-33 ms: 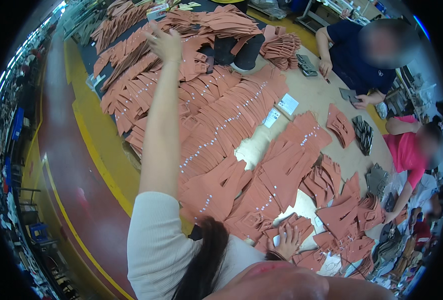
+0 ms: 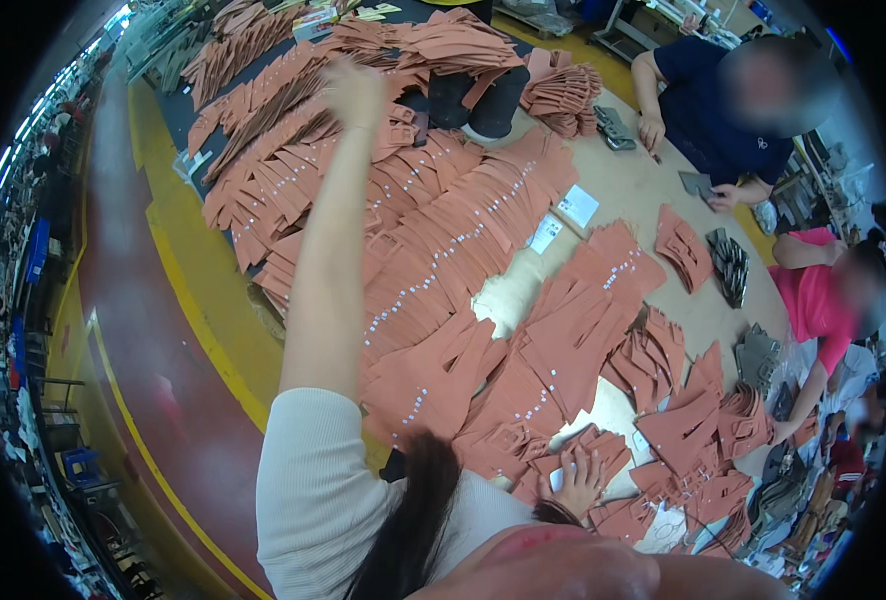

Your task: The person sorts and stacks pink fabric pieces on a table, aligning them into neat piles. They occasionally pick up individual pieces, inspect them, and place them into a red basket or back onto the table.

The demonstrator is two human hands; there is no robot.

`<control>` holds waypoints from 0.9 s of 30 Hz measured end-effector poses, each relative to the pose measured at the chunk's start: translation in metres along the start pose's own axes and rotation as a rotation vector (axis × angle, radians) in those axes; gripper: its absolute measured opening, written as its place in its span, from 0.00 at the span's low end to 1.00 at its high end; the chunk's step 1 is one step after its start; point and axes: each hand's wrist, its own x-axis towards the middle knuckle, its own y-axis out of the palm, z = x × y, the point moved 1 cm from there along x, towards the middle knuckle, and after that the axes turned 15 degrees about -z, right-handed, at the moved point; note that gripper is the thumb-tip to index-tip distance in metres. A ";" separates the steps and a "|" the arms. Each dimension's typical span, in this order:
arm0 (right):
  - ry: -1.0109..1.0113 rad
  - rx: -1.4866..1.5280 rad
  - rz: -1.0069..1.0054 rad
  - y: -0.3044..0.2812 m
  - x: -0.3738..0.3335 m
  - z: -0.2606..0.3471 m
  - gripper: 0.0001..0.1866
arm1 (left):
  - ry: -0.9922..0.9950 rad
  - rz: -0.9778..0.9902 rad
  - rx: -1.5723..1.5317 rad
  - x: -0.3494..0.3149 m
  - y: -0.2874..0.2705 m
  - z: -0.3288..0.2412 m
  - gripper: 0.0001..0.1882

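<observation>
Left hand (image 2: 353, 95) is over orange pieces (image 2: 273, 85) stacked far left on the worktop (image 2: 638, 185) (fingers blurred, can't tell their state), so a low forearm (image 2: 328, 260) could skew the fanned rows (image 2: 453, 235), while the right hand (image 2: 578, 482), fingers apart, could shift pieces near right.

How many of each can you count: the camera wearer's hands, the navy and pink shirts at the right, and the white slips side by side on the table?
Hands: 2 (left hand, right hand)
Navy shirts: 1
Pink shirts: 1
White slips: 2
Total: 6
</observation>
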 end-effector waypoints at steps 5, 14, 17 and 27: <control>-0.024 -0.009 -0.020 -0.001 0.001 0.001 0.30 | 0.886 1.208 -0.410 -0.154 -0.048 -0.120 0.26; -0.017 -0.019 -0.013 -0.002 0.001 0.001 0.29 | 0.615 0.998 -0.199 -0.120 -0.056 -0.095 0.32; -0.015 -0.016 -0.014 -0.001 0.002 0.000 0.28 | 0.402 0.903 0.072 -0.116 -0.027 -0.031 0.33; -0.023 -0.024 -0.010 -0.001 0.003 0.002 0.29 | 0.233 0.512 0.119 -0.204 -0.004 0.047 0.33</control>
